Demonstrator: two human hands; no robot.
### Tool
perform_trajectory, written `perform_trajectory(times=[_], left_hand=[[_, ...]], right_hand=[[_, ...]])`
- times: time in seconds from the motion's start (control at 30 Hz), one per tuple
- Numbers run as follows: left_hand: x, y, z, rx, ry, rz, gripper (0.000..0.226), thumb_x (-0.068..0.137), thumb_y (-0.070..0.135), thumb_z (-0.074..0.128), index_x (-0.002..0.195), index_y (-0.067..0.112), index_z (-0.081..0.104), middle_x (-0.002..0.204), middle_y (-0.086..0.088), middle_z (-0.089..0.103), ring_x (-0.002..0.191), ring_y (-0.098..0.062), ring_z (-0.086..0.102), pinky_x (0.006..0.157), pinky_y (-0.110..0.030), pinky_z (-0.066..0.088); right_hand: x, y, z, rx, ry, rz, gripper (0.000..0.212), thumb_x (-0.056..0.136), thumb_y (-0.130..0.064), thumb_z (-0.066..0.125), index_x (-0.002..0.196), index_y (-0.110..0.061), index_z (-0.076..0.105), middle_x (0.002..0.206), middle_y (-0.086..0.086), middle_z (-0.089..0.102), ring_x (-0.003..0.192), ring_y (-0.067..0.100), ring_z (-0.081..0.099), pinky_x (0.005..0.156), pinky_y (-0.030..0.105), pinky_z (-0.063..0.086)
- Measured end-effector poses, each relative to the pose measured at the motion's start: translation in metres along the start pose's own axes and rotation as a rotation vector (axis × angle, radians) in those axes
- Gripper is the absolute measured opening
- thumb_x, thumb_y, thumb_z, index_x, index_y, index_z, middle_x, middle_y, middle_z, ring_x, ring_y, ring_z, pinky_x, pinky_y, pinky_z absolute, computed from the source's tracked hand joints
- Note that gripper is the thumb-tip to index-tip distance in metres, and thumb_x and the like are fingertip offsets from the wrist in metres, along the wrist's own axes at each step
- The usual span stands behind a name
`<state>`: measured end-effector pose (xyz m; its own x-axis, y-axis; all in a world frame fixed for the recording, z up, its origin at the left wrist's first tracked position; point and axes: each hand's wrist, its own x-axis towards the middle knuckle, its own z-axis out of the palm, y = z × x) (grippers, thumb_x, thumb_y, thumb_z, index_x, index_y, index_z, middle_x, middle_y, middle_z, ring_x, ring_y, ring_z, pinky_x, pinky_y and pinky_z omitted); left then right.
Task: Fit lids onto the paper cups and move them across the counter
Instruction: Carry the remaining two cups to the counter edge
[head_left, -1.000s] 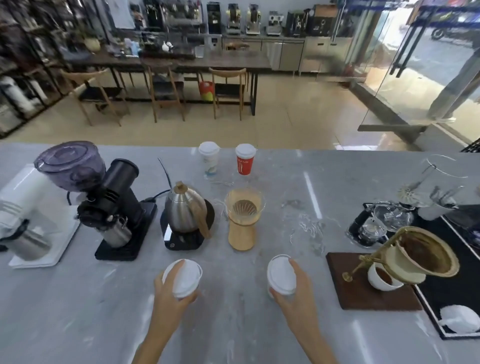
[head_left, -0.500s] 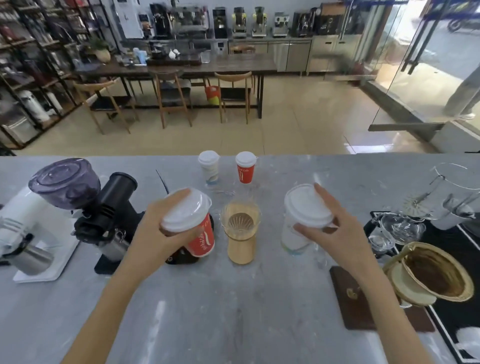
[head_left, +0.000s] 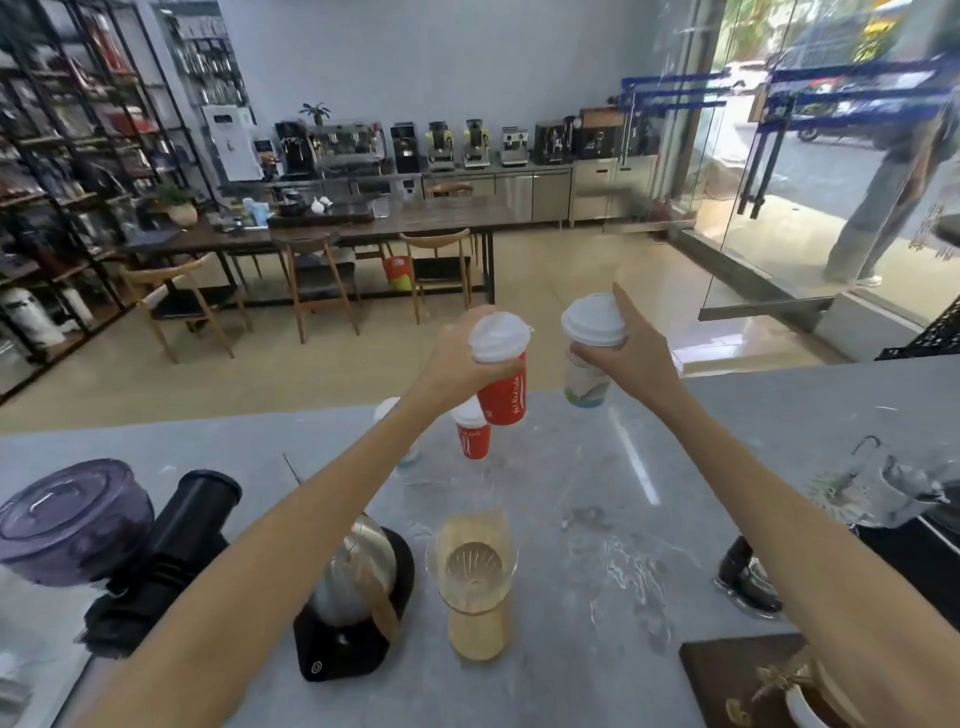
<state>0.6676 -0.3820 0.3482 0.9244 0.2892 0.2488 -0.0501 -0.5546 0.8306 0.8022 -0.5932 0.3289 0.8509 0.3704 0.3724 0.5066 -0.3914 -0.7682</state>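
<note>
Tilting with its base toward the right, the red paper cup (head_left: 503, 388) is held up near the far edge of the counter (head_left: 571, 467), its white lid (head_left: 498, 332) on. The left hand (head_left: 454, 361) grips it from above, fingers curled round the lid's rim. Just to its right, well clear of it, the white cup (head_left: 587, 382) (green and blue print low on its wall) stands nearly upright under its own lid (head_left: 593, 319). The right hand (head_left: 634, 358) pinches this cup at the lid's edge, forefinger raised along the side; whether its base touches the counter I cannot tell. Below the left hand a second red cup (head_left: 472, 435) stands lidded on the counter, and another lidded cup (head_left: 388, 410) is mostly hidden behind the left forearm. Nearer the camera sit a glass dripper (head_left: 475, 577), a steel kettle (head_left: 358, 571) and a black grinder (head_left: 171, 545).
</note>
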Motion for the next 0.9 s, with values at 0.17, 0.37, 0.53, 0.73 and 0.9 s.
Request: perform_trajectory(times=[0.17,0.37,0.53,0.73,0.9], left_hand=[[0.052,-0.053,0.058,-0.014,0.053,-0.123,0.074,0.071,0.035,0.085,0.135,0.027,0.048,0.130,-0.008,0.049,0.120,-0.027,0.052,0.098,-0.038,0.050],[0.105,-0.114,0.124,-0.047,0.021,-0.264,0.069,0.075,0.034,0.081,0.133,0.037,0.042,0.126,-0.008,0.036,0.103,-0.021,0.044,0.086,-0.028,0.037],[0.139,-0.166,0.175,-0.045,-0.035,-0.294,0.074,0.074,0.032,0.080,0.135,0.037,0.039,0.124,-0.001,0.028,0.104,-0.020,0.043,0.089,-0.028,0.037],[0.158,-0.212,0.206,-0.051,-0.059,-0.331,0.078,0.071,0.028,0.081,0.135,0.039,0.039,0.124,0.001,0.027,0.104,-0.018,0.043,0.088,-0.025,0.036],[0.150,-0.231,0.220,-0.059,-0.124,-0.344,0.078,0.072,0.023,0.081,0.136,0.037,0.039,0.125,0.000,0.029,0.107,-0.019,0.044,0.092,-0.024,0.033]], right_hand=[[0.038,0.069,0.020,-0.024,0.051,0.106,0.106,0.073,-0.039,0.084,0.155,-0.017,0.021,0.149,0.010,0.046,0.134,0.032,0.043,0.103,0.035,0.036],[0.067,0.156,0.038,-0.026,0.035,0.241,0.107,0.076,-0.040,0.083,0.156,-0.017,0.016,0.146,0.012,0.047,0.132,0.031,0.044,0.102,0.036,0.038],[0.083,0.223,0.055,-0.079,0.001,0.340,0.104,0.077,-0.041,0.082,0.156,-0.019,0.018,0.147,0.013,0.046,0.133,0.033,0.044,0.104,0.043,0.039],[0.081,0.277,0.069,-0.120,-0.022,0.366,0.097,0.078,-0.035,0.083,0.154,-0.017,0.026,0.143,0.014,0.050,0.130,0.032,0.046,0.105,0.043,0.041],[0.070,0.301,0.078,-0.142,0.004,0.413,0.094,0.078,-0.033,0.083,0.152,-0.017,0.028,0.145,0.016,0.046,0.133,0.035,0.043,0.104,0.042,0.038]])
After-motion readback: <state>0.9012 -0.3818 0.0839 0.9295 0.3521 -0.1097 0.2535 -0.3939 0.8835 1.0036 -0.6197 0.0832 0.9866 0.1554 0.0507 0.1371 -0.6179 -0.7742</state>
